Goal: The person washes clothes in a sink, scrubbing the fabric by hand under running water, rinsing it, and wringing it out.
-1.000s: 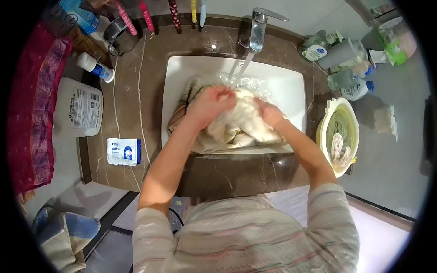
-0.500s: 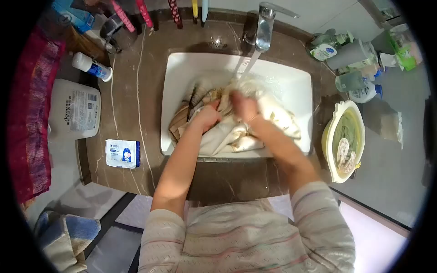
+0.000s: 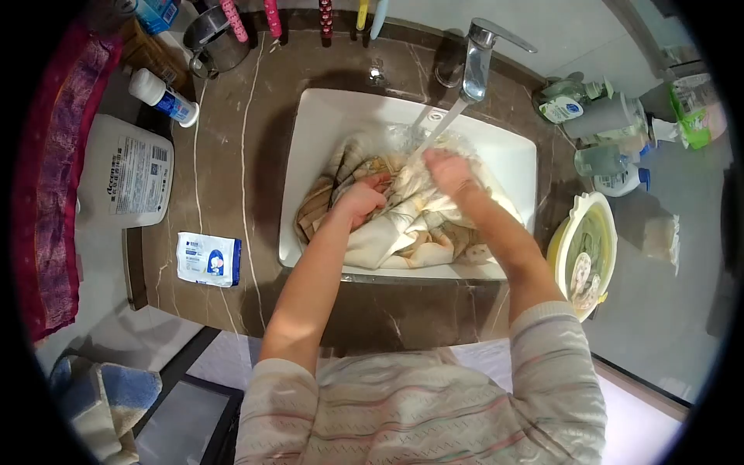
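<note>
A wet cream-coloured cloth with brown plaid and yellowish patterned parts [image 3: 380, 240] lies bunched in the white sink [image 3: 511, 155]. My left hand [image 3: 362, 200] is closed on a fold at the left-middle of the cloth. To its upper right, my right hand [image 3: 452, 172] grips the cloth close under the running water, its fingertips partly lost in the folds. From the chrome faucet [image 3: 478, 66] a stream falls onto the cloth beside my right hand. Whether the cloth is one piece or more, I cannot tell.
Left on the counter are a wipes packet [image 3: 208, 260], a white bottle [image 3: 164, 98], a large white jug [image 3: 128, 174] and a metal cup [image 3: 217, 43]. A yellow-white basin [image 3: 558, 240] stands right of the sink. Several bottles [image 3: 601, 161] line the right back. Toothbrushes [image 3: 325, 19] hang behind.
My right hand has moved outward to the right, away from my left hand, and the cloth's upper folds have shifted. The whole view has turned and slid slightly.
</note>
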`<move>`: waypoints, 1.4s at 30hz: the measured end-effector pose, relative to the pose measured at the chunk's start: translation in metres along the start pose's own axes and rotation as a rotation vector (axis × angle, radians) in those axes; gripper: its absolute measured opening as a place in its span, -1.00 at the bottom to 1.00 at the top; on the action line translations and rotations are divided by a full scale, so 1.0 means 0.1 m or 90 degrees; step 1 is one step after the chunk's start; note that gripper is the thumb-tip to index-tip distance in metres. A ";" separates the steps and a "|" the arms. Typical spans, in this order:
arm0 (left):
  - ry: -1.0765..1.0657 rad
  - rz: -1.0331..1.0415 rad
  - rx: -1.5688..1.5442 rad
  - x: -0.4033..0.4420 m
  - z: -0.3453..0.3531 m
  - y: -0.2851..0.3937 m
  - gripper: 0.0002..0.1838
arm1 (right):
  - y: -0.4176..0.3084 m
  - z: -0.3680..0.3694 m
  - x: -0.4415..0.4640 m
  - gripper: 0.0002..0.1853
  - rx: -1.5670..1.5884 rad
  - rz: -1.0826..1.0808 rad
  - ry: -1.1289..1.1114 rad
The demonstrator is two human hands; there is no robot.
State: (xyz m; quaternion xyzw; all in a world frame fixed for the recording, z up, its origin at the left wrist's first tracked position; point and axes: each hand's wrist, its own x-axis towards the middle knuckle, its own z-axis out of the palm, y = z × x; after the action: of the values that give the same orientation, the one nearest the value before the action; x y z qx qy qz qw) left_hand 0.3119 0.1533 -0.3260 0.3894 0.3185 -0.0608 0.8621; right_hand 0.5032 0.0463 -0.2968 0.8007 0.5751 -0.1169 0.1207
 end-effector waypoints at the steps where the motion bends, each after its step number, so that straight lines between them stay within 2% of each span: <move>1: -0.001 -0.006 0.015 0.02 -0.01 0.00 -0.24 | 0.05 -0.03 -0.04 -0.65 0.002 0.024 0.023; 4: 0.004 -0.012 0.067 0.03 -0.01 0.02 -0.24 | -0.32 -0.13 -0.07 -0.65 0.249 0.269 -0.050; 5: 0.014 -0.004 0.089 0.02 0.00 0.03 -0.25 | -0.48 0.20 -0.03 -0.67 0.422 0.339 0.068; 6: 0.025 0.003 0.113 0.02 0.01 0.04 -0.25 | -0.67 0.15 -0.12 -0.63 0.412 0.269 0.055; 8: 0.000 -0.007 0.082 0.04 -0.04 0.02 -0.27 | -0.89 0.34 -0.20 -0.50 0.309 0.136 0.150; 9: -0.014 -0.014 0.067 0.03 -0.04 0.00 -0.27 | -0.75 0.30 -0.24 -0.52 0.156 0.057 0.137; 11: 0.012 -0.027 0.115 -0.05 0.08 0.10 -0.26 | -0.27 0.34 -0.25 -0.53 0.033 -0.045 0.230; 12: 0.028 -0.030 0.135 -0.15 0.17 0.21 -0.25 | -0.05 0.33 -0.17 -0.46 0.150 -0.029 0.140; 13: 0.034 -0.024 0.286 -0.34 0.36 0.41 -0.20 | 0.01 0.20 -0.16 -0.46 0.146 0.052 0.049; 14: 0.030 0.035 0.358 -0.36 0.36 0.36 -0.22 | 0.06 0.08 -0.19 -0.45 0.142 0.134 -0.043; 16: 0.022 0.156 0.502 -0.33 0.36 0.22 -0.25 | 0.09 -0.07 -0.29 -0.52 0.215 0.215 -0.039; 17: 0.039 0.222 0.503 -0.31 0.33 0.19 -0.27 | 0.11 -0.10 -0.32 -0.55 0.251 0.255 -0.036; 20: -0.002 0.224 0.438 -0.53 0.36 0.66 -0.17 | 0.34 0.00 -0.45 -0.68 0.415 0.118 -0.060; 21: 0.021 0.231 0.478 -0.67 0.37 0.80 -0.14 | 0.34 -0.05 -0.53 -0.76 0.529 0.155 0.016; 23: 0.070 0.246 0.559 -0.91 0.35 1.03 -0.07 | 0.46 -0.17 -0.63 -0.79 0.588 0.179 0.096; 27: 0.050 0.080 0.849 -1.09 0.07 0.77 -0.12 | 0.65 -0.73 -0.88 -0.85 0.834 0.228 0.291; 30: -0.011 0.226 0.879 -1.16 0.09 0.71 -0.30 | 0.62 -1.28 -1.09 -0.87 0.946 0.223 0.360; 32: 0.091 0.221 0.585 -1.07 0.05 0.71 -0.47 | 0.58 -1.52 -1.12 -0.89 0.882 0.215 0.439; 33: 0.135 0.214 0.437 -1.03 0.03 0.72 -0.55 | 0.59 -1.63 -1.14 -0.88 0.930 0.226 0.470; 35: 0.057 0.337 0.095 -1.43 0.50 1.26 -0.64 | 0.64 -1.79 -1.22 -0.87 1.001 0.224 0.538; 38: 0.042 0.504 0.056 -1.65 0.85 1.58 -0.57 | 0.63 -1.89 -1.37 -0.85 1.053 0.200 0.573; 40: 0.052 0.556 0.096 -1.61 0.90 1.52 -0.52 | 0.59 -1.66 -1.37 -0.84 1.044 0.247 0.609; 41: 0.056 0.582 0.116 -1.57 0.90 1.47 -0.49 | 0.64 -1.35 -1.33 -0.84 1.056 0.239 0.566; 42: 0.074 0.504 0.208 -1.45 0.81 1.36 -0.45 | 0.68 -1.03 -1.31 -0.90 1.003 0.301 0.416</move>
State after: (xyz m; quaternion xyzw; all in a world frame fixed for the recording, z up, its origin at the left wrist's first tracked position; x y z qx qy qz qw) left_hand 0.2860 0.1691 -0.1134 0.6157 0.1786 0.2471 0.7266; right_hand 0.5314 -0.0581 -0.1528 0.7425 0.1525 -0.2166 -0.6152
